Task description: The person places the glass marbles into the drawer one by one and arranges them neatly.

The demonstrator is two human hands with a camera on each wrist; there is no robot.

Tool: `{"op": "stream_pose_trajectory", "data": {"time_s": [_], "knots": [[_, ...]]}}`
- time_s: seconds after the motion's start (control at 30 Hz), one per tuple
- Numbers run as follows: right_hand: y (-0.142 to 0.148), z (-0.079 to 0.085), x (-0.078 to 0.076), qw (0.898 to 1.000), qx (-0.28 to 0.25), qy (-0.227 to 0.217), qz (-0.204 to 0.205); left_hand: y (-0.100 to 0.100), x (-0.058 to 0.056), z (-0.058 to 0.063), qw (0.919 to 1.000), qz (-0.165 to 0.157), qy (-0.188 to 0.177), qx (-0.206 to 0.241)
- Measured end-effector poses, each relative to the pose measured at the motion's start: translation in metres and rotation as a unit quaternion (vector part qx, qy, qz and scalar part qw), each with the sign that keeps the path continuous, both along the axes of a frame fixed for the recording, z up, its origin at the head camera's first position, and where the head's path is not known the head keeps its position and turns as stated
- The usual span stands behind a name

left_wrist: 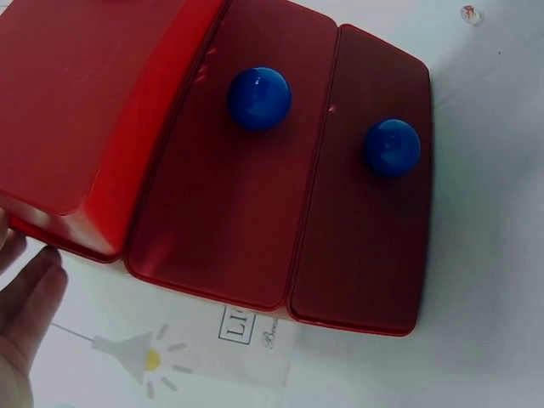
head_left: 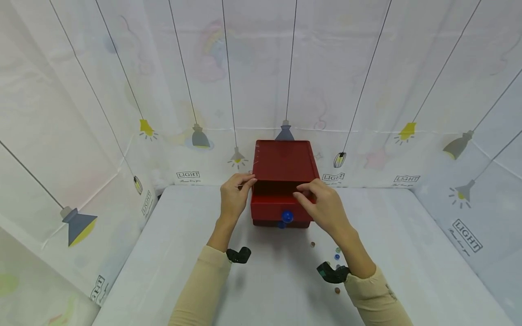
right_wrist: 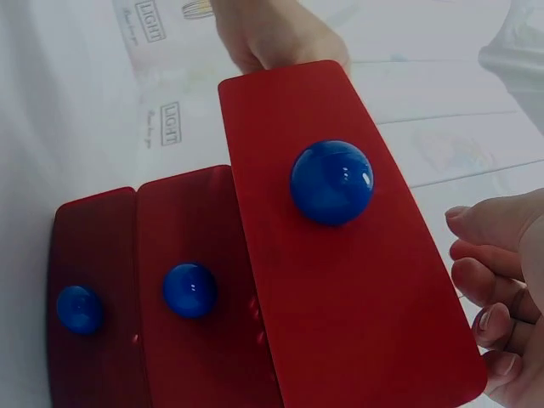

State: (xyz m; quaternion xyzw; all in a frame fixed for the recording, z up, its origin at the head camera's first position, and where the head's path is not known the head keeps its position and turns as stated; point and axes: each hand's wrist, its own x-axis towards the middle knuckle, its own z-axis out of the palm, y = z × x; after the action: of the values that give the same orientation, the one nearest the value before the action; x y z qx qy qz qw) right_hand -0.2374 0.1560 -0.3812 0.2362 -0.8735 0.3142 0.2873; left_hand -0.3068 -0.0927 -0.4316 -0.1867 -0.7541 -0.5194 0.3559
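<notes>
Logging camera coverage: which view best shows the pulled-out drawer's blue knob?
The right wrist view: the blue knob appears large, whole and unblocked. The head view shows it whole but small; the left wrist view, at most a sliver at its top edge.

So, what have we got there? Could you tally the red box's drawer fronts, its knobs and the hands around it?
Red rectangular drawer fronts: 3
Shiny blue round knobs: 3
Bare hands: 2 (left hand, right hand)
Total: 8

The boxed word "LIGHT" (head_left: pixel 467 236) repeats across the white backdrop (head_left: pixel 261 86).
</notes>
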Motion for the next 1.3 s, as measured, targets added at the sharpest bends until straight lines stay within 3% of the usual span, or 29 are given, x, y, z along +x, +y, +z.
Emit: {"op": "stream_pose_trajectory", "data": {"time_s": [1.3], "knots": [[0.023, 0.003, 0.020, 0.998, -0.022, 0.049, -0.023, 0.000, 0.000, -0.001, 0.9999, 0.004, -0.016, 0.003]]}}
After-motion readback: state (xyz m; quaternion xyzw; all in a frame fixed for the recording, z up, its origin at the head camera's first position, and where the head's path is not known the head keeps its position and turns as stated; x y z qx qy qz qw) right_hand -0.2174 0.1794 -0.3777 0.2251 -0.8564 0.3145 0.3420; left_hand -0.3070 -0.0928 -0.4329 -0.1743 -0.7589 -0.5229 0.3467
